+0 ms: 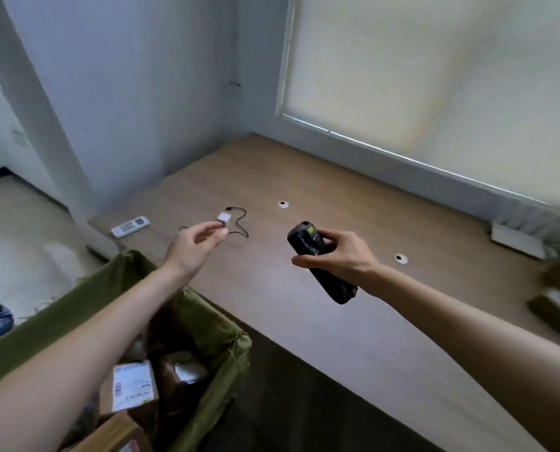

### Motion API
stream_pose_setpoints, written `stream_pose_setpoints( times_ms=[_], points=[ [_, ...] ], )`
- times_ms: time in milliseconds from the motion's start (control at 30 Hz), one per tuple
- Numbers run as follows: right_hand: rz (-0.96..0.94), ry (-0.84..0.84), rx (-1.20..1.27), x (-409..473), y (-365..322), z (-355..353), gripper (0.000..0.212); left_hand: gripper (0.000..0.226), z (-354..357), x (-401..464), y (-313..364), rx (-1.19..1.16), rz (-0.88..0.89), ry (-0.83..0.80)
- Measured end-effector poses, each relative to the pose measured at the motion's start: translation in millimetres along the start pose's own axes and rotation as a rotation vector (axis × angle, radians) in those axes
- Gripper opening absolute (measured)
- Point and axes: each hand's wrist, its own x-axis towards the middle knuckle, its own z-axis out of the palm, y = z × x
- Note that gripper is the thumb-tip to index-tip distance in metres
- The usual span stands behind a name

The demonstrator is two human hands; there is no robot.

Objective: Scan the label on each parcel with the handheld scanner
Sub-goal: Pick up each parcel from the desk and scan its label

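Right hand (337,256) grips scanner (317,259) (tilted).

The parcel label (132,389) carries print — too blurred to read.

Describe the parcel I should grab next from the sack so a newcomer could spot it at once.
Start at the green sack standing open against the near-left edge of the wooden desk. Look down inside, below the left forearm, to the brown cardboard parcel. It is the one whose large white printed label faces up in full; the parcels beside it are darker and mostly in shadow.
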Motion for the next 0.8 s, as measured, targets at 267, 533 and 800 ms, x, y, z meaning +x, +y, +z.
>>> stream_pose_setpoints(
  times_ms=[267, 533, 800],
  points=[
    [0.149, 0.346, 0.037, -126.8, 90.8, -188.9, 0.035, 0.044, 178.8, -21.9, 170.6, -0.048, 0.241, -0.309],
    [0.390, 0.584, 0.074, -311.1, 231.7, -337.0, 0.069, 0.046, 398.5, -124.9, 298.9, -0.087, 0.375, -0.647],
    [0.625, 0.818, 0.021, -481.3, 355.5, -428.5, 0.092, 0.046, 588.9, -259.0, 374.0, -0.095, 0.500, -0.873]
  ],
)
